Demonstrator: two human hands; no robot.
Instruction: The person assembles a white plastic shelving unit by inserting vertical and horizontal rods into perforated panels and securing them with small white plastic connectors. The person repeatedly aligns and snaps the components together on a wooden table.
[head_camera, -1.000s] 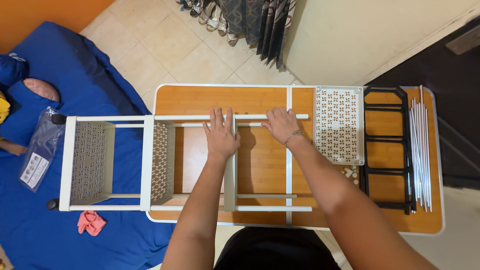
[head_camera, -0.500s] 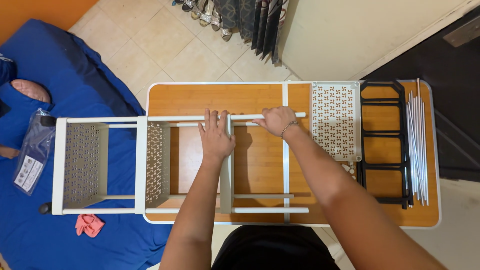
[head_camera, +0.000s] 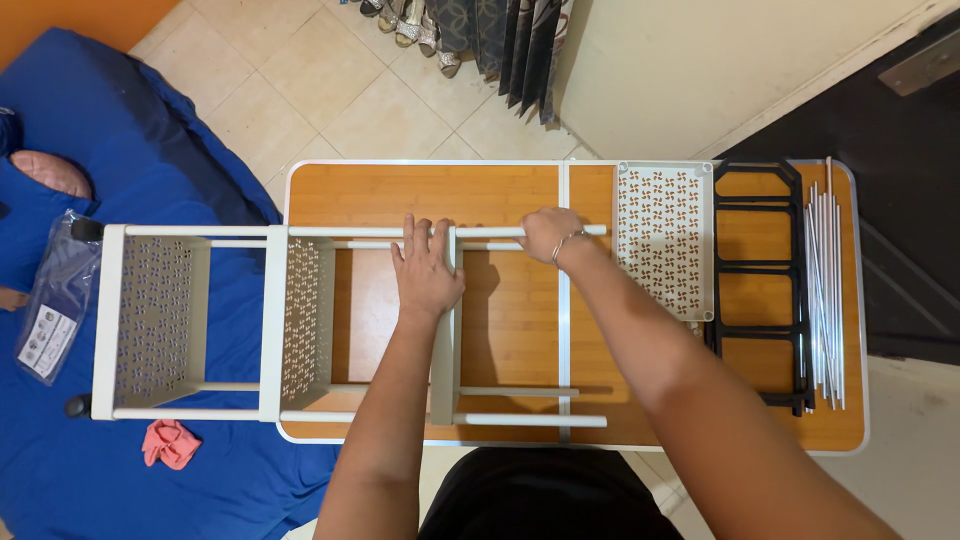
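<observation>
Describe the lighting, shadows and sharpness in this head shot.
Head view: even indoor light, no harsh glare; the left hand and right hand on the white rack cast soft shadows on the wooden table; focus is sharp throughout, with slight wide-angle bending at the edges.

Both hands on white rack

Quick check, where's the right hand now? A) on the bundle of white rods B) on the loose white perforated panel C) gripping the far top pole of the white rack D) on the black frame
C: the right hand is closed around the far pole of the white rack, apart from the perforated panel, black frame and rods.
</observation>
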